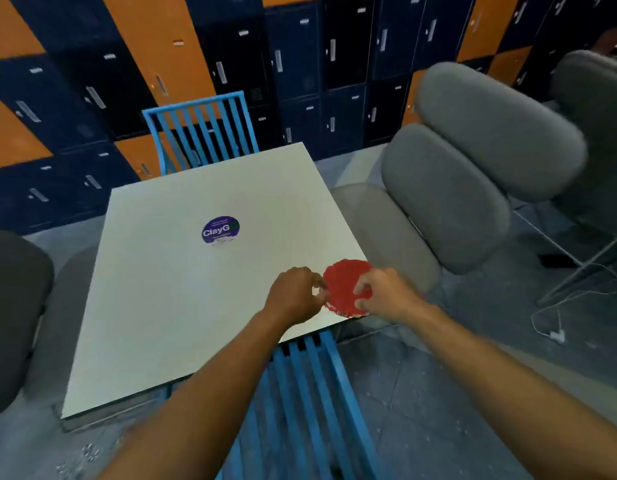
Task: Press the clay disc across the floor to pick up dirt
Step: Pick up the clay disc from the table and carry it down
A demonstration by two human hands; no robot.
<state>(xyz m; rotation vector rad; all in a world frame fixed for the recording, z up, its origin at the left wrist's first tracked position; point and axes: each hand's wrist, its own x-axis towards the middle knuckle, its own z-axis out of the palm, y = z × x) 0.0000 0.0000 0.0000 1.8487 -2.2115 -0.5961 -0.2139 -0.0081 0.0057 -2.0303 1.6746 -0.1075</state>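
1. Fingertips of both our hands pinch the red clay disc, apparently peeling it free.
2. Our left hand grips its left edge, our right hand its right.
3. It lies at the near right corner of the white table, not yet on the floor.

Both bare forearms reach forward and converge near the middle of the view. The left hand is turned knuckles up, fingers curled, thumb and forefinger pinching the left edge of the red clay disc. The right hand comes in from the right, its back facing up, fingertips and thumb closed on the disc's right and near edge. The two hands sit close together, separated only by the disc, wrists roughly straight
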